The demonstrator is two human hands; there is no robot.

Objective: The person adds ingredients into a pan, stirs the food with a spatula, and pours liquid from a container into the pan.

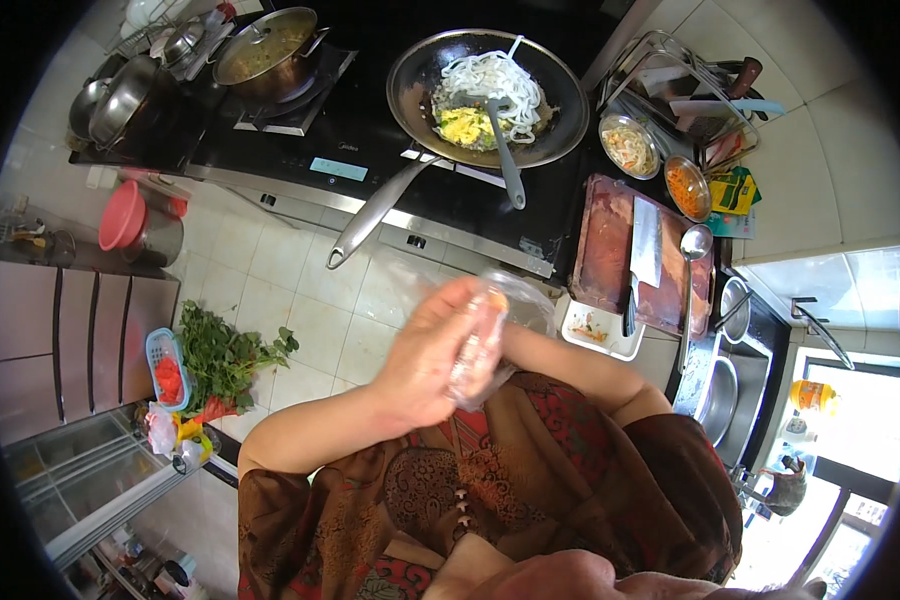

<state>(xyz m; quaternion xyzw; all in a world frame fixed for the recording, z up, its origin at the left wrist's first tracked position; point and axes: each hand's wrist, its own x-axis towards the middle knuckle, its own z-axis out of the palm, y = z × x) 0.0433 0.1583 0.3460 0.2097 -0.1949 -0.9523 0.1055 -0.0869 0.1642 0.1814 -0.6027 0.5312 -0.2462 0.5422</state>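
My left hand [427, 345] is raised in front of my chest, its fingers closed around crinkled clear plastic [469, 375]. My right forearm comes in from the right, and my right hand [487, 326] is largely hidden by the left hand and the plastic, so its fingers are unclear. More thin plastic [525, 300], blurred, spreads beyond the hands. On the stove ahead stands a wok [412, 97] with white noodles [495, 82], yellow scrambled egg [465, 126] and a grey spatula [506, 157] whose handle leans over the rim.
A lidded pot [266, 56] stands on the left burner. To the right are a cutting board [604, 247] with a cleaver [646, 240] and ladle [696, 244], bowls of shredded vegetables [630, 148], a knife rack [690, 82] and a sink [754, 397]. The wok's handle [379, 210] juts over the stove edge. Leafy greens [221, 360] lie at lower left.
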